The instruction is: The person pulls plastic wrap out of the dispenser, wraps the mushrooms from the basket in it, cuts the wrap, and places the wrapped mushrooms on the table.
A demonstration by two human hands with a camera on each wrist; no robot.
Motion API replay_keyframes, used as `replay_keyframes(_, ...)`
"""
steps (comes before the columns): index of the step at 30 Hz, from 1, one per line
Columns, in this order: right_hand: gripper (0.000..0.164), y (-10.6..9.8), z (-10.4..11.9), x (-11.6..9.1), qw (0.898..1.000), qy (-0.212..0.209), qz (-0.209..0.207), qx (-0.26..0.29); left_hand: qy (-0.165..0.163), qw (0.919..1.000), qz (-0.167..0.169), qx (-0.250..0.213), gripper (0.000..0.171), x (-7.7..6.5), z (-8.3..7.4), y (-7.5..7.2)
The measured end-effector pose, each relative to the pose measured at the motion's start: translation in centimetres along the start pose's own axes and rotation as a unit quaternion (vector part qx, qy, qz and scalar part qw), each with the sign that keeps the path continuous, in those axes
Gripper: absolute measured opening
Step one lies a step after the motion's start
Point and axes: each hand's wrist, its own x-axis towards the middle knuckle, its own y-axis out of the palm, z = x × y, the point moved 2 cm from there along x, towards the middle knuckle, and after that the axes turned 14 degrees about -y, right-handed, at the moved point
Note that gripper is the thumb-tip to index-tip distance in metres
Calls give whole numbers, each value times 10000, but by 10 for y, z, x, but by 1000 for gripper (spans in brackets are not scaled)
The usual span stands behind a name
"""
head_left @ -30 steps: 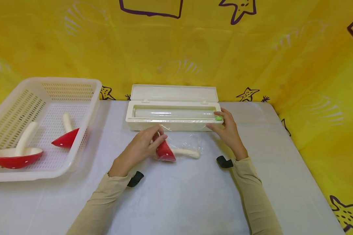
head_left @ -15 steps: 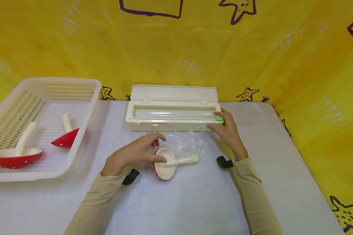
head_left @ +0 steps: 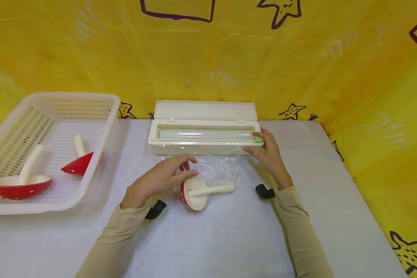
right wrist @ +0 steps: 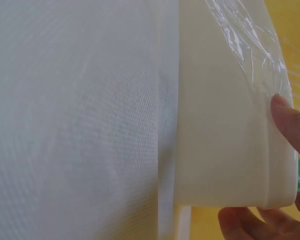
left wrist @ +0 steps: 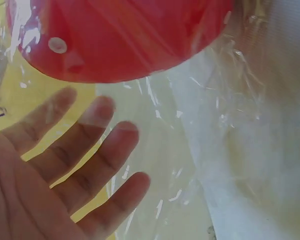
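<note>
A mushroom ornament lies under clear cling film, its hollow cream underside turned up and its white stem pointing right. In the left wrist view its red cap with pale dots fills the top. My left hand is beside and over the cap's left edge, its fingers spread loosely and thumb at the rim. My right hand grips the right end of the white cling film dispenser, thumb on the front and fingers around the end, near the green slider.
The dispenser's lid is raised, showing the film roll. A white plastic basket on the left holds two more mushrooms, a larger one and a smaller one. Yellow patterned cloth hangs behind the table.
My left hand has let go of the mushroom cap, which has turned from tilted red side up to hollow side up. The left thumb has risen slightly since. My right hand has stayed put.
</note>
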Motion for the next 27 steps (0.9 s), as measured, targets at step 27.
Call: replay_keyframes(27,77,-2,0,-1,9995,-127,-271,39,1019,9863,299,1263,36,67,-87,-21)
